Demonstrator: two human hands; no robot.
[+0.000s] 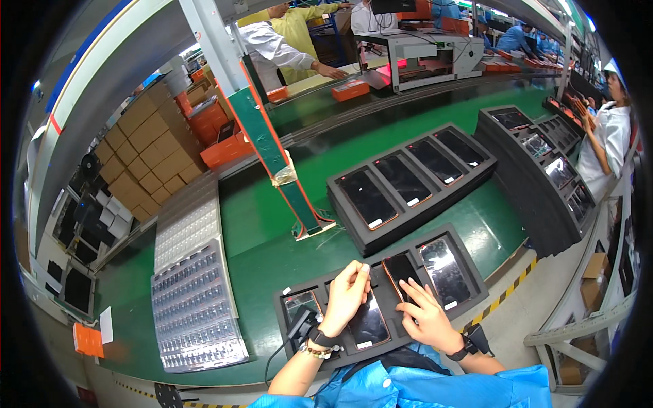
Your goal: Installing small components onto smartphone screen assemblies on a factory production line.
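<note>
A black foam tray point(477, 291) lies in front of me with several phones in its slots. My right hand point(430, 322) is at the orange-edged phone point(400, 266) in the third slot, its fingers over the dark screen and its thumb by the left edge. Above the neighbouring phone point(371, 325) is my left hand point(345, 299), its fingertips pinched together; anything between them is too small to make out. A bright, reflective phone point(443, 272) fills the right slot. The left-end phone point(303, 304) is partly hidden by a black device point(304, 326) at my left wrist.
Behind stands a stack of black foam trays point(354, 238) with phones on top. A taller tray stack point(537, 204) is at the right, near a person in white point(612, 136). Clear plastic trays point(197, 306) lie left. A green post point(272, 153) rises from the bench.
</note>
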